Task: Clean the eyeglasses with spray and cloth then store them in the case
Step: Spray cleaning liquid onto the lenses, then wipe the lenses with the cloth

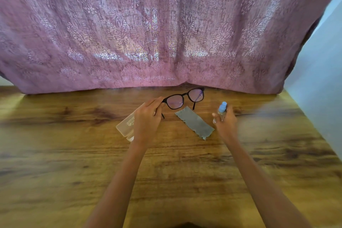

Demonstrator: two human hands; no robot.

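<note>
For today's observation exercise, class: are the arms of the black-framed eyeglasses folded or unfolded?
Unfolded. Both arms of the black-framed eyeglasses extend away from the lenses; the left hand pinches the frame near one hinge.

A brown wooden table (55, 153) with dark wavy lines. Behind it hangs a pink patterned curtain (148, 33). A pale wall (318, 79) stands at the side.

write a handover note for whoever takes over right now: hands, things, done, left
Hands: left hand holds the eyeglasses by one end of the frame; right hand grips the spray bottle, blue cap up.
Things: cloth lies flat on the table between the hands; case lies beside and partly under the left hand.
Done: eyeglasses and spray bottle in hand.
Left: spray the lenses, wipe with the cloth, store in the case.
</note>
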